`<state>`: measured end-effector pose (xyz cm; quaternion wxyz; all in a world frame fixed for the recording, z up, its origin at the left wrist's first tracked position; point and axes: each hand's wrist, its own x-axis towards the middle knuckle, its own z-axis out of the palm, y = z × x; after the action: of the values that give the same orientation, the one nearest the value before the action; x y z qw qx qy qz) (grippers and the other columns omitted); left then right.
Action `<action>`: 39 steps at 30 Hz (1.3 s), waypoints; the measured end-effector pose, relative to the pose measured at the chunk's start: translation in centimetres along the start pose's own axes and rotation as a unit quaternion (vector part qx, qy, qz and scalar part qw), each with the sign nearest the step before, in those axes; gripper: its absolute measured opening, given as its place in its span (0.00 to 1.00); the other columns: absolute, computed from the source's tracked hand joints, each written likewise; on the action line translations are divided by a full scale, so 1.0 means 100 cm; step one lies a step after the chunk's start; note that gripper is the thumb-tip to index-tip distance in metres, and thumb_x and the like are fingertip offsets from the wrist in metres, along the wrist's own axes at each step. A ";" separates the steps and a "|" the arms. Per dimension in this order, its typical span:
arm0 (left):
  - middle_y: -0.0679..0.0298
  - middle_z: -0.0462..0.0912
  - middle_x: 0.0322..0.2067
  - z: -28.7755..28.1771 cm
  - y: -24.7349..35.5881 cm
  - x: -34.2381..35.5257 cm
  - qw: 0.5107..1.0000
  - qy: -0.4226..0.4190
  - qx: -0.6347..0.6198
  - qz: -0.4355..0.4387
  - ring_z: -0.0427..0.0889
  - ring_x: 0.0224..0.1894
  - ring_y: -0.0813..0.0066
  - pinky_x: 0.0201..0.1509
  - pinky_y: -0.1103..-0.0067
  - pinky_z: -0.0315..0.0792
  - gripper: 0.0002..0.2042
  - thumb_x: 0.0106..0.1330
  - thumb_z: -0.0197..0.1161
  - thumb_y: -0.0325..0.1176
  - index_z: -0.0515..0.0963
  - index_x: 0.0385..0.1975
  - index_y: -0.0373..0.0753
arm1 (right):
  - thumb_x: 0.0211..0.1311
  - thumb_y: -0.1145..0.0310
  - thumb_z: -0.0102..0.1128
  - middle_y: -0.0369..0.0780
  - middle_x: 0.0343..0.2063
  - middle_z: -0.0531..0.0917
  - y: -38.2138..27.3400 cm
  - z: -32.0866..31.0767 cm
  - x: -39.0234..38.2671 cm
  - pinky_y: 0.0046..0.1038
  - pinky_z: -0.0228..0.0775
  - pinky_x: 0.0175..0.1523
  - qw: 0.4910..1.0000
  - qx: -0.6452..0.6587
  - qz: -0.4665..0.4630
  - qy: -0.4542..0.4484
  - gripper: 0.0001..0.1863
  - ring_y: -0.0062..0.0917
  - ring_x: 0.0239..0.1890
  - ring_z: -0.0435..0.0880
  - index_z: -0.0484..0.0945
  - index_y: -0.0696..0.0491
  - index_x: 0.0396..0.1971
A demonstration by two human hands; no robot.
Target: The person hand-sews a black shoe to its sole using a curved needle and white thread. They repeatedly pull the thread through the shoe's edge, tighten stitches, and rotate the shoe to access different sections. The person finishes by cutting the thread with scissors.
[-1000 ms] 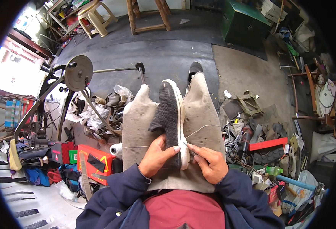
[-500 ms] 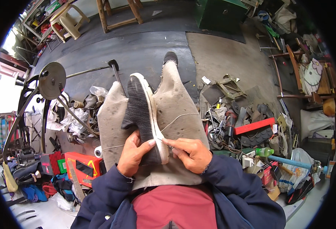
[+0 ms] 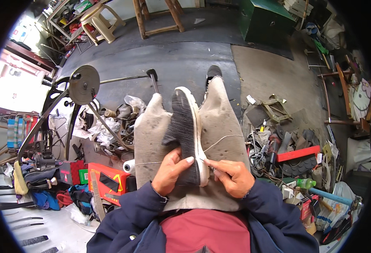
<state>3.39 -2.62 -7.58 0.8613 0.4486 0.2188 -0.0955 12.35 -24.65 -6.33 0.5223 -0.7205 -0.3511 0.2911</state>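
Note:
A black knit sneaker [image 3: 183, 122] with a white sole [image 3: 199, 143] lies along my lap, toe pointing away from me, sole edge turned to the right. My left hand [image 3: 170, 173] grips it near the heel, thumb on the upper and fingers partly hidden behind. At the sole's right edge, close to the heel, my right hand [image 3: 235, 177] is closed in a pinch; what sits between its fingertips is too small to name. Pale thread [image 3: 220, 140] runs from the sole across the right side of the beige, spotted apron [image 3: 149, 139]. Another strand crosses its left side.
A hand-cranked machine with a round wheel [image 3: 84, 85] stands at left. Near my left elbow are a red box [image 3: 105, 181] and a white spool [image 3: 129, 166]. On the right lie a power drill [image 3: 274, 147], a red bar [image 3: 298, 153] and heaped scraps.
The whole view has shifted, so everything sits farther right and slightly lower. Both hands stay at the same part of the sneaker, with the right fingertips still at the sole edge.

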 end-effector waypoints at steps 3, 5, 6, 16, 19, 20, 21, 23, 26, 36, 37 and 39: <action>0.59 0.83 0.50 0.000 0.000 0.000 1.000 0.000 0.002 0.001 0.85 0.49 0.77 0.56 0.77 0.80 0.19 0.73 0.62 0.28 0.69 0.60 0.32 | 0.64 0.82 0.55 0.46 0.28 0.81 -0.001 -0.001 0.000 0.34 0.75 0.37 1.000 0.000 0.004 -0.003 0.24 0.36 0.28 0.82 0.79 0.55 0.61; 0.59 0.83 0.50 0.000 0.000 0.000 1.000 0.002 -0.002 -0.005 0.84 0.49 0.77 0.56 0.77 0.79 0.19 0.73 0.62 0.28 0.69 0.60 0.31 | 0.64 0.82 0.55 0.46 0.28 0.81 -0.001 -0.001 0.000 0.33 0.75 0.37 1.000 -0.009 0.014 -0.007 0.24 0.36 0.27 0.82 0.79 0.55 0.61; 0.60 0.83 0.50 0.000 0.000 0.000 1.000 0.005 0.004 -0.006 0.84 0.50 0.77 0.57 0.77 0.79 0.19 0.73 0.62 0.28 0.70 0.60 0.31 | 0.64 0.82 0.55 0.46 0.28 0.82 -0.001 -0.001 0.000 0.33 0.75 0.37 1.000 -0.002 0.004 -0.003 0.24 0.36 0.27 0.82 0.79 0.55 0.61; 0.61 0.82 0.52 -0.003 0.000 0.001 1.000 -0.010 0.003 -0.005 0.82 0.52 0.78 0.59 0.77 0.77 0.19 0.73 0.62 0.28 0.70 0.61 0.31 | 0.68 0.82 0.52 0.45 0.28 0.82 -0.004 -0.004 0.001 0.30 0.75 0.37 1.000 -0.002 0.020 -0.021 0.23 0.30 0.27 0.81 0.79 0.55 0.62; 0.61 0.81 0.55 -0.004 0.001 0.001 1.000 -0.017 0.021 -0.014 0.80 0.55 0.76 0.61 0.75 0.75 0.20 0.73 0.63 0.28 0.70 0.62 0.30 | 0.70 0.81 0.51 0.44 0.27 0.82 -0.004 -0.005 0.002 0.29 0.74 0.38 1.000 -0.005 0.017 -0.025 0.22 0.29 0.27 0.81 0.78 0.56 0.62; 0.61 0.80 0.55 -0.004 0.001 0.000 0.999 -0.015 0.029 -0.017 0.80 0.55 0.76 0.62 0.75 0.75 0.21 0.72 0.64 0.28 0.70 0.62 0.30 | 0.70 0.81 0.51 0.44 0.27 0.82 -0.004 -0.006 0.002 0.29 0.74 0.38 0.999 -0.014 0.024 -0.028 0.22 0.29 0.27 0.81 0.78 0.56 0.62; 0.61 0.80 0.55 -0.004 0.002 0.000 0.999 -0.013 0.036 -0.021 0.79 0.56 0.76 0.62 0.75 0.75 0.22 0.72 0.65 0.28 0.70 0.62 0.30 | 0.70 0.81 0.51 0.44 0.27 0.82 -0.005 -0.006 0.002 0.29 0.74 0.38 0.999 -0.005 0.020 -0.027 0.22 0.28 0.27 0.81 0.78 0.56 0.62; 0.61 0.80 0.56 -0.004 0.002 0.001 0.999 -0.010 0.043 -0.026 0.79 0.57 0.76 0.63 0.75 0.74 0.22 0.70 0.66 0.28 0.70 0.62 0.30 | 0.70 0.80 0.51 0.44 0.26 0.82 -0.006 -0.006 0.003 0.28 0.74 0.38 0.998 -0.006 0.045 -0.038 0.22 0.28 0.27 0.81 0.78 0.56 0.62; 0.61 0.79 0.56 -0.004 0.002 0.002 0.998 -0.006 0.055 -0.030 0.79 0.57 0.76 0.63 0.75 0.74 0.23 0.70 0.66 0.27 0.70 0.62 0.31 | 0.71 0.80 0.51 0.43 0.24 0.81 -0.008 -0.007 0.006 0.27 0.74 0.36 0.996 -0.006 0.082 -0.045 0.21 0.24 0.25 0.79 0.79 0.55 0.62; 0.60 0.83 0.51 -0.015 0.001 0.015 0.994 -0.060 0.043 -0.086 0.83 0.51 0.75 0.57 0.75 0.79 0.22 0.68 0.68 0.28 0.72 0.59 0.30 | 0.69 0.75 0.56 0.50 0.32 0.89 -0.024 -0.035 0.038 0.34 0.77 0.39 0.978 -0.034 0.148 -0.141 0.16 0.33 0.33 0.89 0.84 0.56 0.53; 0.61 0.83 0.51 -0.016 0.000 0.015 0.995 -0.050 0.037 -0.082 0.83 0.50 0.75 0.55 0.75 0.79 0.23 0.67 0.69 0.28 0.72 0.59 0.30 | 0.69 0.76 0.56 0.43 0.27 0.87 -0.023 -0.038 0.045 0.30 0.76 0.36 0.966 -0.012 0.198 -0.165 0.16 0.23 0.28 0.84 0.85 0.56 0.53; 0.62 0.83 0.50 -0.021 0.000 0.017 0.992 -0.063 0.045 -0.100 0.82 0.49 0.77 0.54 0.76 0.79 0.22 0.68 0.68 0.29 0.73 0.59 0.30 | 0.69 0.76 0.57 0.36 0.23 0.83 -0.023 -0.042 0.058 0.25 0.72 0.33 0.953 0.013 0.238 -0.189 0.16 0.15 0.25 0.78 0.85 0.54 0.54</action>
<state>4.30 -0.88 -9.43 0.8383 0.4558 0.2037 -0.2192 18.57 -21.82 -3.23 0.3709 -0.7083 -0.2577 0.5424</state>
